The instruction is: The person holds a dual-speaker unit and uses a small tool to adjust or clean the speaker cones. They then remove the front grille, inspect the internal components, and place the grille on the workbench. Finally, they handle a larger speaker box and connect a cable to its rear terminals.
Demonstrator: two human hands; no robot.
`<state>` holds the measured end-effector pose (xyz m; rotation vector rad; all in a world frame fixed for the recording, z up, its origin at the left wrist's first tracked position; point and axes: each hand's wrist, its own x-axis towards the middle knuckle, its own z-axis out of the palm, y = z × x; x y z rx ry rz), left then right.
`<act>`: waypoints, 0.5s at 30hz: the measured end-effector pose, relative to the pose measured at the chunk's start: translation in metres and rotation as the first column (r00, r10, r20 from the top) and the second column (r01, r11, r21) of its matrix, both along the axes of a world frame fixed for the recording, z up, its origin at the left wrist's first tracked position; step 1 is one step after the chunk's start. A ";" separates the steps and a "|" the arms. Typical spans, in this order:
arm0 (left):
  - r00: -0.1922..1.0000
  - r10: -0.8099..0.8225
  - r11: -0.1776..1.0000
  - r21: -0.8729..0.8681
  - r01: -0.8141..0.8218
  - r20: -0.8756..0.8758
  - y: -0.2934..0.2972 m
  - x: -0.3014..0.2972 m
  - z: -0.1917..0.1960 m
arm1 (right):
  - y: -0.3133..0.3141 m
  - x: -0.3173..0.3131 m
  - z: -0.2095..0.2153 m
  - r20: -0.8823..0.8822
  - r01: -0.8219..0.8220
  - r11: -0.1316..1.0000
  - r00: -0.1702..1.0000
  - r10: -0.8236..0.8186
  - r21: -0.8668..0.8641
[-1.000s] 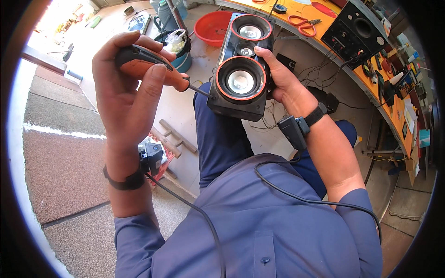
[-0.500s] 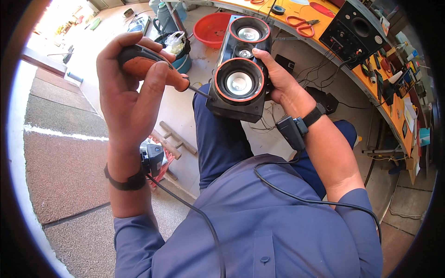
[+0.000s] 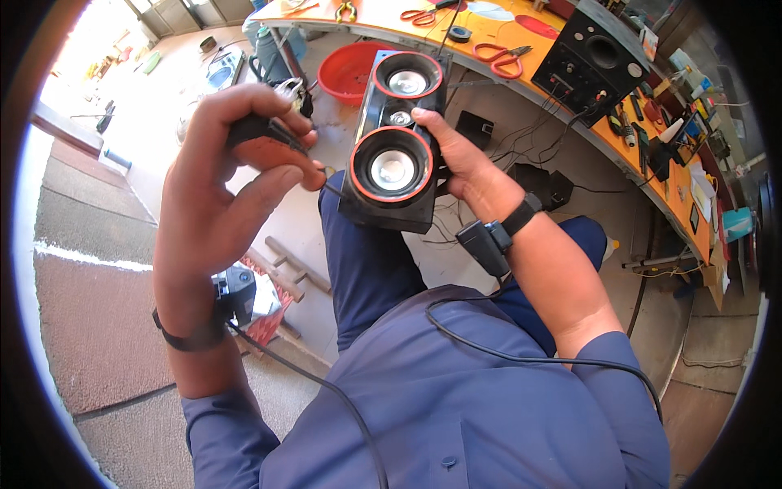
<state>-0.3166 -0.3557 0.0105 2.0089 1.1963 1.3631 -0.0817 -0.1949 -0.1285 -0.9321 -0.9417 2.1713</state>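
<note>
My left hand (image 3: 208, 175) is closed round the orange and black handle of a screwdriver (image 3: 275, 153). Its thin shaft points right, to the lower left corner of a black speaker (image 3: 393, 171); whether the tip sits in a screw cannot be made out. The speaker has two round drivers with orange rings and silver centres, and a smaller silver one between them. My right hand (image 3: 466, 155) grips the speaker's right side, thumb on the front near the small driver, the other fingers hidden behind it. The speaker is held over my left thigh.
Behind the speaker are a red basin (image 3: 338, 75) and a green watering-can-like vessel (image 3: 267, 57). A yellow workbench (image 3: 383, 18) curves round to the right, bearing red-handled scissors (image 3: 498, 61), black tape (image 3: 459, 34), a large black speaker cabinet (image 3: 590, 61) and tools. Loose cables hang below it.
The speaker and both hands sit a little lower and further left in the picture, as does the whole scene. My left fingers have turned round the screwdriver handle.
</note>
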 end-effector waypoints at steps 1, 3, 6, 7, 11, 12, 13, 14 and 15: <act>0.997 0.052 0.999 -0.012 -0.051 0.050 -0.001 0.005 -0.001 | 0.000 0.004 0.003 -0.011 -0.034 0.999 0.999 0.034 -0.009; 0.992 0.113 0.992 0.057 -0.110 -0.057 0.002 0.009 0.001 | 0.001 0.006 0.008 0.013 -0.022 1.000 1.000 0.022 -0.013; 0.970 0.154 0.981 0.147 -0.127 -0.189 0.009 0.011 0.007 | 0.001 0.010 0.013 0.024 -0.032 0.999 0.999 0.032 -0.001; 0.960 0.142 0.980 0.173 -0.102 -0.239 0.011 0.010 0.009 | 0.000 0.010 0.014 0.025 -0.032 0.999 0.999 0.032 -0.004; 0.999 0.022 0.999 0.040 -0.020 -0.033 0.006 0.015 0.016 | 0.001 0.009 0.013 0.026 -0.047 0.999 0.999 0.047 0.002; 1.000 -0.015 1.000 0.020 0.015 -0.005 0.005 0.016 0.017 | 0.001 0.009 0.013 0.039 -0.044 0.999 0.998 0.044 -0.013; 0.999 -0.044 0.999 0.000 0.044 0.015 0.004 0.016 0.018 | 0.001 0.009 0.013 0.046 -0.047 0.999 0.998 0.046 0.002; 0.994 -0.100 0.995 0.001 0.100 0.033 0.004 0.017 0.018 | 0.001 0.010 0.013 0.060 -0.046 0.999 0.997 0.045 0.009; 0.997 -0.067 0.997 0.032 0.068 -0.034 0.005 0.017 0.018 | 0.001 0.011 0.013 0.074 -0.045 0.999 0.996 0.044 0.016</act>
